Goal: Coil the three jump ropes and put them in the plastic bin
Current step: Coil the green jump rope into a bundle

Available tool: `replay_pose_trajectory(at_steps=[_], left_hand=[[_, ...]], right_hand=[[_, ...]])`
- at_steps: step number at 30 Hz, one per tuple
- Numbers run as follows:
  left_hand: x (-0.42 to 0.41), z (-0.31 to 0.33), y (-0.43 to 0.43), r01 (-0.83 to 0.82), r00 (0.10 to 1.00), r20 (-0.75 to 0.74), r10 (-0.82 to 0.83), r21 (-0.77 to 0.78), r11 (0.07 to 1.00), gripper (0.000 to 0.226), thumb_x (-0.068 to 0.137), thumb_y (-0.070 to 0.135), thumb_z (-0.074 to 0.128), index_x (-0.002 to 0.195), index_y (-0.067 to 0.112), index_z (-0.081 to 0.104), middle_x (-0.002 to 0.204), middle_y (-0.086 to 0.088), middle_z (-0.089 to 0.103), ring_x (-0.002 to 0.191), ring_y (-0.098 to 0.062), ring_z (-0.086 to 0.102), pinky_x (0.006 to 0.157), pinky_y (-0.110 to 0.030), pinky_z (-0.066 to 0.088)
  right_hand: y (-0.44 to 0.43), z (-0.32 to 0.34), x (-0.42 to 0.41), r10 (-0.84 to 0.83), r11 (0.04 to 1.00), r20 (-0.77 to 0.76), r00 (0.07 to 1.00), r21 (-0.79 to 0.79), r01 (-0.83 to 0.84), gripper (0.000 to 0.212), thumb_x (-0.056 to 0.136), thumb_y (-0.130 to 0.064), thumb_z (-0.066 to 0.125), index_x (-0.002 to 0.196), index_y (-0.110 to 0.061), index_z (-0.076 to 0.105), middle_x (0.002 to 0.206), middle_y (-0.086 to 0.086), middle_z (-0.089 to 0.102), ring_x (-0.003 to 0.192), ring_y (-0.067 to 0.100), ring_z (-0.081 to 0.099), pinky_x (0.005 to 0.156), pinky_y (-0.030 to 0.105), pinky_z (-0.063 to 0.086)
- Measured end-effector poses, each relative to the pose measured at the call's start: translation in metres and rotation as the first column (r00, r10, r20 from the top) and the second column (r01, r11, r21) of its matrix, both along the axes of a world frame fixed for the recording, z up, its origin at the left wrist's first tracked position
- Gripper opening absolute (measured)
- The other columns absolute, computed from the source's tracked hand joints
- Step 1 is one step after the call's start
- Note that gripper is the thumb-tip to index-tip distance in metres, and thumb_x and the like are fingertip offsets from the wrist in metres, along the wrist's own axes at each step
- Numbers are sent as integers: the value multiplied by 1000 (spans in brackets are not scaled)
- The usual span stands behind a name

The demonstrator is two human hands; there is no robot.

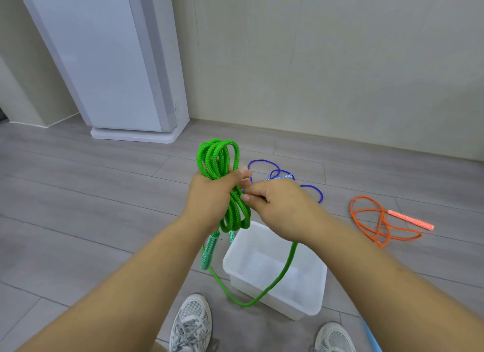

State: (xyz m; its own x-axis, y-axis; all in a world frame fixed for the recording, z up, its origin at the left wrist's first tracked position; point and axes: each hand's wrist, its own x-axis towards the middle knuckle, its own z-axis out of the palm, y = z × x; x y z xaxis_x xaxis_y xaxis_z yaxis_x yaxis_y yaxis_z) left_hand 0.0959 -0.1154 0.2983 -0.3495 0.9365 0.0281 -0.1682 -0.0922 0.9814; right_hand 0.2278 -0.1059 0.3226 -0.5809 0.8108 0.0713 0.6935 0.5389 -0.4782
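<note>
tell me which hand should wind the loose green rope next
Right. The left hand is shut around the coiled green rope, so it is busy. The right hand already pinches the free strand that hangs down in a loop in front of the bin.

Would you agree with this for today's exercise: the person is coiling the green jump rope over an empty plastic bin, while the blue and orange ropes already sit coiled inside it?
Not quite. The head view shows the blue rope and the orange rope lying loose on the floor beyond the plastic bin, not inside it. The rest holds: the left hand and right hand are coiling the green jump rope over the empty bin.
</note>
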Motion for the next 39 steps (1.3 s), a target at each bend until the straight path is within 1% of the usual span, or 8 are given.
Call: replay_pose_trajectory(at_steps=[2,8,14,17,23,30,36,39], left_hand=[[-1,3,0,27,996,79,-29,22,999,33,87,3,60,57,15,67,64,-2,70,63,-17,68,63,-36,57],[-3,10,-3,76,965,249,-87,52,996,27,94,12,50,68,5,52,49,-2,60,49,-18,62,52,-34,57],[-12,9,-1,70,898,428,-104,93,993,26,95,16,50,70,17,43,56,3,42,44,-10,40,51,-26,44],[-21,7,-1,37,903,424,-63,70,997,27,94,19,53,70,18,43,57,4,41,44,-9,35,49,-23,37],[-36,-5,2,-186,976,120,182,25,982,31,91,18,59,68,17,39,59,-1,33,43,-13,30,49,-27,31],[-57,-14,6,-408,894,-147,423,122,905,27,86,29,62,82,8,46,55,13,38,52,-10,36,66,-33,34],[-49,-11,6,-321,906,-245,345,136,937,30,84,40,63,77,20,42,62,13,42,63,-14,43,69,-34,37],[-37,-5,1,-213,929,-290,230,88,973,24,86,38,63,72,31,45,64,8,45,64,-14,46,68,-31,39]], right_hand=[[2,-1,2,3,999,-58,998,-34,-5,22,96,-31,44,91,-32,65,60,-6,49,56,7,39,61,27,32],[5,-15,18,-71,988,-175,982,-150,44,38,97,-32,44,59,-26,50,50,-9,47,45,0,44,48,14,30],[4,-39,40,-105,969,-136,985,-235,71,31,96,-39,40,87,-24,66,60,-6,52,49,-2,45,52,13,33],[3,-49,56,-123,968,-63,990,-230,106,33,95,-43,40,84,-25,66,59,-5,49,55,4,45,59,21,38],[-4,-59,79,-154,967,62,986,-196,164,36,93,-46,43,74,-23,63,53,-4,42,52,9,40,53,24,33],[-2,-55,85,-152,979,50,987,-130,157,26,92,-42,45,76,-25,58,67,2,59,64,17,52,63,34,44],[-3,-37,65,-79,994,-102,992,-83,71,21,93,-35,48,83,-24,63,63,-4,52,60,6,44,58,21,35],[1,-30,52,-64,996,-157,986,-77,52,21,93,-35,48,84,-24,64,71,-1,59,64,10,49,65,28,41]])
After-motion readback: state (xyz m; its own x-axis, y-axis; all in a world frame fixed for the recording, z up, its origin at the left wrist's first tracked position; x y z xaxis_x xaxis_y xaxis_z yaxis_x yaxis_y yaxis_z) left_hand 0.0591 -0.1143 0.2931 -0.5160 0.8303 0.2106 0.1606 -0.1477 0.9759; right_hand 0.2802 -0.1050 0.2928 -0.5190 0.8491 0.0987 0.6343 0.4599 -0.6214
